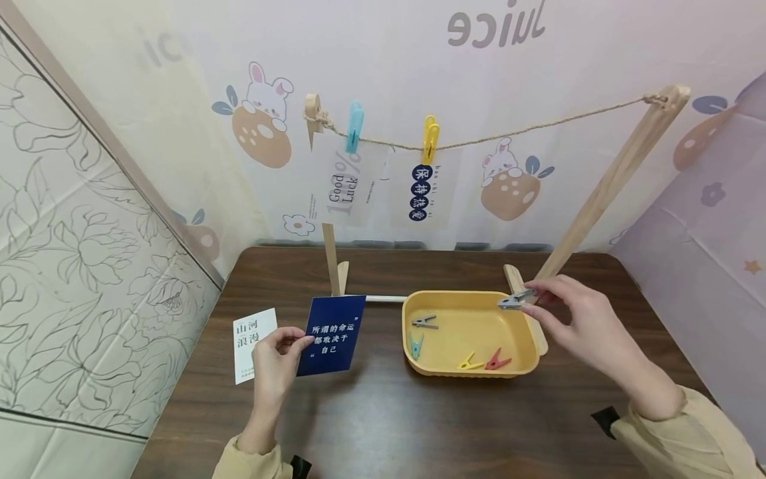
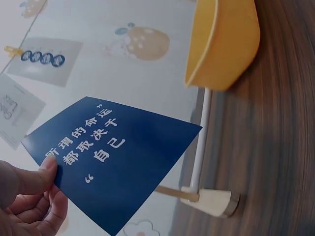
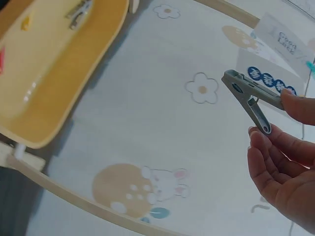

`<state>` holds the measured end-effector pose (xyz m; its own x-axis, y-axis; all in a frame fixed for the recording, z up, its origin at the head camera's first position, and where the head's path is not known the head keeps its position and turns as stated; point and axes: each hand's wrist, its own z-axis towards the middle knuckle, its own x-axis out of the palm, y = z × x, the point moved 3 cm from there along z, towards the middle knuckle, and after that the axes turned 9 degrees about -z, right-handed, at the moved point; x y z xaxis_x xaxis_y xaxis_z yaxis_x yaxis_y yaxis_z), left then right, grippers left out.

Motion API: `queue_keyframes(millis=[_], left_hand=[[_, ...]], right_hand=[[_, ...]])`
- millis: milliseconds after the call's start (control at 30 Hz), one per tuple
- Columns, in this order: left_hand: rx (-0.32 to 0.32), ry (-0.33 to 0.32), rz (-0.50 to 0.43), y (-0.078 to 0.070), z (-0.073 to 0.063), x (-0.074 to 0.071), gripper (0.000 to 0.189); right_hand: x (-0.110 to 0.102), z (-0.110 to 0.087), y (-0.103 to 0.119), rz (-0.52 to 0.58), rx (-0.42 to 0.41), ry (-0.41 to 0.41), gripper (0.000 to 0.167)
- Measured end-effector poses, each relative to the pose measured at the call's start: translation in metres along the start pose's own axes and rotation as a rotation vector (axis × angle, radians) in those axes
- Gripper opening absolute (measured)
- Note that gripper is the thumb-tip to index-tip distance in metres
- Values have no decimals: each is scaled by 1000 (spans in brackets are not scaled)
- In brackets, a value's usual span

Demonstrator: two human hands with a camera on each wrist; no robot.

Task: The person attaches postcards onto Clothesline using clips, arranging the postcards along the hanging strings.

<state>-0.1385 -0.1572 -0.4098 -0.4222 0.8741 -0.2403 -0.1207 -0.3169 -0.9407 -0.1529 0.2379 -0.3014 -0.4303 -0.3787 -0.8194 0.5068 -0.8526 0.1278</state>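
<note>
My left hand (image 1: 276,362) pinches a dark blue card (image 1: 332,336) with white lettering by its left edge, above the table. In the left wrist view the thumb lies on the card's (image 2: 133,157) printed face. Over the right end of a yellow tray (image 1: 461,371), my right hand (image 1: 583,322) holds a grey clothespin (image 1: 513,301) between thumb and fingers. In the right wrist view the handles of this clothespin (image 3: 251,96) stand apart. Inside the tray lie a grey clothespin (image 1: 425,322), a teal one (image 1: 415,346), a yellow one (image 1: 469,362) and a red one (image 1: 498,360).
A twine line (image 1: 526,130) spans two wooden posts (image 1: 616,183). From it hang a "Good Luck" card (image 1: 353,186) under a light blue clothespin (image 1: 355,126) and a white card (image 1: 439,199) under a yellow clothespin (image 1: 430,140). Another white card (image 1: 244,359) lies at the left.
</note>
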Motion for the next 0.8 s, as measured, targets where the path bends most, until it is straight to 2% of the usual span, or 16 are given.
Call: queue_keyframes(millis=[300, 500, 633, 800], left_hand=[[19, 29, -94, -19, -10, 16, 12], [77, 63, -157, -31, -11, 30, 12], [93, 83, -182, -38, -12, 40, 13], [78, 100, -192, -67, -18, 48, 11]], right_hand=[[-19, 17, 4, -38, -62, 23, 38], [-29, 28, 7, -56, -115, 6, 35], [-34, 34, 7, -77, -143, 0, 32], [-39, 40, 8, -90, -166, 14, 30]])
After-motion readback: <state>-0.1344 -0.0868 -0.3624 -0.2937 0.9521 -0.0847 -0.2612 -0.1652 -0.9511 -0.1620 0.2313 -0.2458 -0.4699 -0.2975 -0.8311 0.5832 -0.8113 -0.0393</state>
